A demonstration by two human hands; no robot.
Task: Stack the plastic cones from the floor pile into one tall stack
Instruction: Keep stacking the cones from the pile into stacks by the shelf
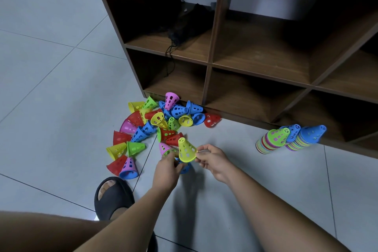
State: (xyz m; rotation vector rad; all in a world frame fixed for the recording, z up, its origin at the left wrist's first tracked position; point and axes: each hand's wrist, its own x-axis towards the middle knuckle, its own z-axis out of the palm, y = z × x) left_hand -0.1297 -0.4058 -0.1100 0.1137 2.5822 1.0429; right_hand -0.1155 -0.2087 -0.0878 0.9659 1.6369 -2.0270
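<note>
Grip: right hand (212, 161) pinches the right rim of an upright yellow perforated plastic cone (186, 150); left hand (166, 169) curls round its left rim.
Pile: scattered coloured plastic cones (155, 122), far left, against the shelf's foot.
Stacks: leaning nested cone stacks (286, 139), far right, along the same edge.
Open room: grey tiled floor (235, 145) between pile and stacks.
Shelf: brown wooden cubby shelf (210, 63); a black tangled bundle (184, 20) lies in its upper left compartment.

Cone pile (155, 129), stacks (272, 141), tiled floor (51, 88)
</note>
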